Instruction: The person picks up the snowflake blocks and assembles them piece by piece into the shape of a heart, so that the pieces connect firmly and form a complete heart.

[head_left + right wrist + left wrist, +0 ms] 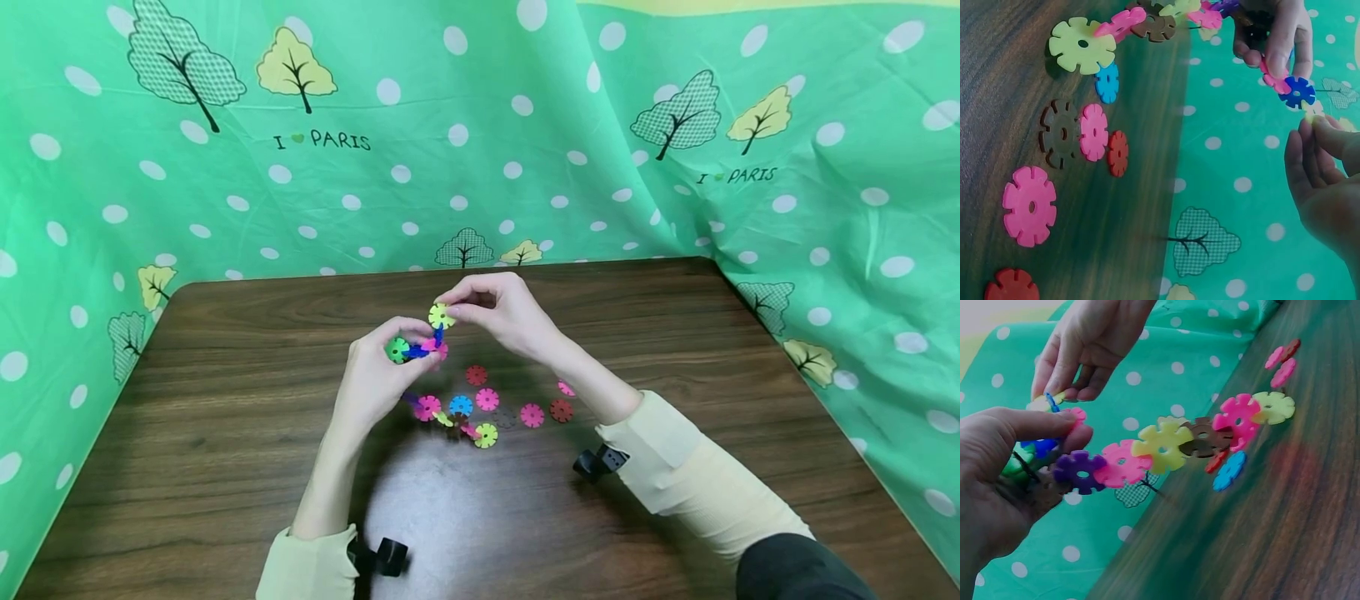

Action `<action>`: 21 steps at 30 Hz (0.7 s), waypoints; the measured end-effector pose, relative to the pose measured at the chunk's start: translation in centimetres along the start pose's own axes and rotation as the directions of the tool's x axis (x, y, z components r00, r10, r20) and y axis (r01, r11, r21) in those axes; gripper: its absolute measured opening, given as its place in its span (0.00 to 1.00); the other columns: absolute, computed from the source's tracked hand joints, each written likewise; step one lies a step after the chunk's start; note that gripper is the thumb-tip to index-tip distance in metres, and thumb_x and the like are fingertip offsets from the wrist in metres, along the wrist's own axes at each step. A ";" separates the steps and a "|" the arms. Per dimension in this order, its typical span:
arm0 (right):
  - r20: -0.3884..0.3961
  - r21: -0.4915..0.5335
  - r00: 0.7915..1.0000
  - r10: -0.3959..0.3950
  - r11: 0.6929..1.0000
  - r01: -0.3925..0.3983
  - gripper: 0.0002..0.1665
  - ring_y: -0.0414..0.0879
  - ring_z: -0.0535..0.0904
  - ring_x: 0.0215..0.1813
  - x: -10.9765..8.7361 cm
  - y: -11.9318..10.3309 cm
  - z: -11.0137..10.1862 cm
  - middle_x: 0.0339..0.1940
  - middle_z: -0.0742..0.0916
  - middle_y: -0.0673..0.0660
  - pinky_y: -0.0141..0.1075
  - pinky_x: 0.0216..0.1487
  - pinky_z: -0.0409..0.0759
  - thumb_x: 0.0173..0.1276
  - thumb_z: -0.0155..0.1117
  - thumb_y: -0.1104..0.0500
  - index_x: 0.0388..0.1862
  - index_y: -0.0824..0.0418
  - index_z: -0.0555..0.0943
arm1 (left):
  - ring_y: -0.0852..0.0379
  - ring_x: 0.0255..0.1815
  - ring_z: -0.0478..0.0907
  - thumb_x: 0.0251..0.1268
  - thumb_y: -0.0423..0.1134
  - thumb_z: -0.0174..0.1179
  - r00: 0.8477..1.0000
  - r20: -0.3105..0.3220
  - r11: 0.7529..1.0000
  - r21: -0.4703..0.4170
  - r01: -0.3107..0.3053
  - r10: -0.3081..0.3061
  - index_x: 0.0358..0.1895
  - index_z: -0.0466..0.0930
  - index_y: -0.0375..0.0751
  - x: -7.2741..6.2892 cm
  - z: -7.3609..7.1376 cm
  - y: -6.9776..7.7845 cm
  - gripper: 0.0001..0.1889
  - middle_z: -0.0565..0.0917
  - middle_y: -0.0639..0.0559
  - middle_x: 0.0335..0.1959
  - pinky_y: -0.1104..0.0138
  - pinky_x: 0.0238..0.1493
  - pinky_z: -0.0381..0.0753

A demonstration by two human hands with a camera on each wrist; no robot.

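My left hand (372, 367) holds a chain of notched, flower-shaped plastic discs, with its thumb against a pink disc (432, 347). A green disc (397, 350) shows inside the fingers. From this hand the chain hangs through a purple disc (1080, 473), a pink one (1124, 462), a yellow one (1162, 447) and a brown one (1207, 439) to a yellow-green disc (486, 436) at the table. Just above, my right hand (517, 317) pinches a yellow disc (441, 316) by its edge. That disc meets a blue disc (1297, 92) next to the pink one; how far their slots interlock is hidden.
Loose discs lie on the dark wooden table (225, 417): a light blue one (461, 406), a dark brown one (1060, 134), and several pink (532, 416) and red (561, 410) ones. A green dotted cloth (465, 167) hangs behind the table's back edge.
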State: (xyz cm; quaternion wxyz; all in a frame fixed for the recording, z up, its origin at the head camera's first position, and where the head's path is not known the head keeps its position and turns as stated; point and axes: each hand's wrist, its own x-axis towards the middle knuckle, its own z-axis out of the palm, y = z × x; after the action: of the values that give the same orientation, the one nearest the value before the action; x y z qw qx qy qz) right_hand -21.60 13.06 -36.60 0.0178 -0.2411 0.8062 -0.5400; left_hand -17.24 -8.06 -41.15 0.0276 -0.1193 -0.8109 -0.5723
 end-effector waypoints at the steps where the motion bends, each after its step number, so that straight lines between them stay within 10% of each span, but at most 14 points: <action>1: 0.004 0.007 1.000 0.003 1.000 -0.003 0.09 0.51 0.87 0.38 0.0 0.0 0.0 0.43 0.91 0.62 0.33 0.42 0.87 0.70 0.68 0.68 0.46 0.64 0.89 | 0.57 0.37 0.88 0.58 0.40 0.77 1.000 0.012 1.000 0.005 0.004 -0.004 0.49 0.86 0.52 0.0 -0.1 0.0 0.16 0.91 0.52 0.39 0.70 0.37 0.82; 11: 0.026 0.086 1.000 0.010 0.996 -0.012 0.10 0.50 0.88 0.40 0.5 0.8 0.4 0.45 0.91 0.64 0.36 0.45 0.89 0.71 0.67 0.69 0.49 0.67 0.88 | 0.56 0.47 0.87 0.72 0.57 0.63 0.999 0.032 1.000 0.024 0.016 -0.017 0.57 0.85 0.56 0.2 -0.7 -0.5 0.17 0.89 0.54 0.50 0.58 0.53 0.84; 21: 0.078 0.145 0.997 0.017 0.989 -0.028 0.11 0.42 0.89 0.40 0.5 0.7 1.3 0.48 0.90 0.66 0.42 0.48 0.90 0.71 0.66 0.69 0.51 0.69 0.87 | 0.58 0.25 0.76 0.75 0.49 0.61 0.999 -0.031 1.000 -0.005 -0.023 0.023 0.49 0.87 0.50 0.3 -0.4 -0.7 0.11 0.83 0.49 0.31 0.69 0.28 0.76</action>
State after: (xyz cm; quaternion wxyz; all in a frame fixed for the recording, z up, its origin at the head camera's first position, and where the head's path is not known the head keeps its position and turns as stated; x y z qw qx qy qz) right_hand -21.89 11.98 -37.66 0.0725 -0.2504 0.7658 -0.5879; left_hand -17.70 -8.63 -41.64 0.0465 -0.1200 -0.8072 -0.5760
